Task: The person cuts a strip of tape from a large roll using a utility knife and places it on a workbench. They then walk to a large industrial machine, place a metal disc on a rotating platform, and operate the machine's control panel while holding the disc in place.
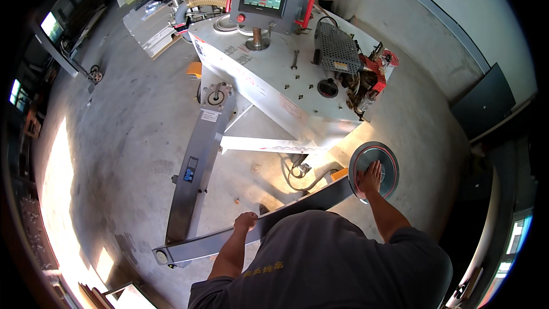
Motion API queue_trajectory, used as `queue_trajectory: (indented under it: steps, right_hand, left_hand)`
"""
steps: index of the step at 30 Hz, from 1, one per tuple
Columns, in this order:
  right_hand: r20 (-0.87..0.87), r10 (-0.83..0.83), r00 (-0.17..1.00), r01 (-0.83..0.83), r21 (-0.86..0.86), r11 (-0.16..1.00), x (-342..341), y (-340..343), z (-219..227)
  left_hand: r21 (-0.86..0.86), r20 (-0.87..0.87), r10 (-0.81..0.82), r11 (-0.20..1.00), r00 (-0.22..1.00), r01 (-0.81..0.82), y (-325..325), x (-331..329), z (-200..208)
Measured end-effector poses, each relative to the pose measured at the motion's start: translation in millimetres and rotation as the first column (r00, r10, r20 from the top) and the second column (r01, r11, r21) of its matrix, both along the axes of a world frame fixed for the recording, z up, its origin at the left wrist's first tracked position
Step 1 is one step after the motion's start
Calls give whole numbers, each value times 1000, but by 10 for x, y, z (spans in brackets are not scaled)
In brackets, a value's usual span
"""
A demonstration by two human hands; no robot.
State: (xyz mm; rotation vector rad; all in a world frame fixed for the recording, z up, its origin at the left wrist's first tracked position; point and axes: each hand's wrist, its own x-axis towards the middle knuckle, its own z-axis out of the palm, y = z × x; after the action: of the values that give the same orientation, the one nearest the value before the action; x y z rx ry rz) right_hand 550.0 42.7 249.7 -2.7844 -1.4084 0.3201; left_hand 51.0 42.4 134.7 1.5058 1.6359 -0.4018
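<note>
My left hand (246, 221) is closed at the edge of the lower grey machine arm (309, 201), a long straight metal beam. My right hand (370, 177) lies flat on a round dark disc (391, 174) with a red ring, at the right end of that beam; it grips nothing. At its left end the beam meets a second grey arm (191, 166), which runs up to a joint beside the white machine cabinet (257, 91). What lies under my left fingers is hidden.
On the cabinet stand a control panel (264, 0) with a lit screen and red handles, a perforated metal cover (337, 46), an oily mechanism (369, 77) and a wrench (295, 59). A cable (291, 180) lies on the floor below. Stacked boards (151, 34) sit at far left.
</note>
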Motion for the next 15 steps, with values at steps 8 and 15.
queue_trajectory:
  steps: [8, 15]
  right_hand:
    - [3, 15, 1000, -15, -40, 999, -158, -123, 114]
    - [14, -94, 996, 94, -54, 994, 316, -151, -96]
  left_hand:
    - [14, 20, 20, 1000, 1000, -20, -31, -33, -116]
    - [-7, 10, 1, 1000, 1000, -1, -9, -39, -155]
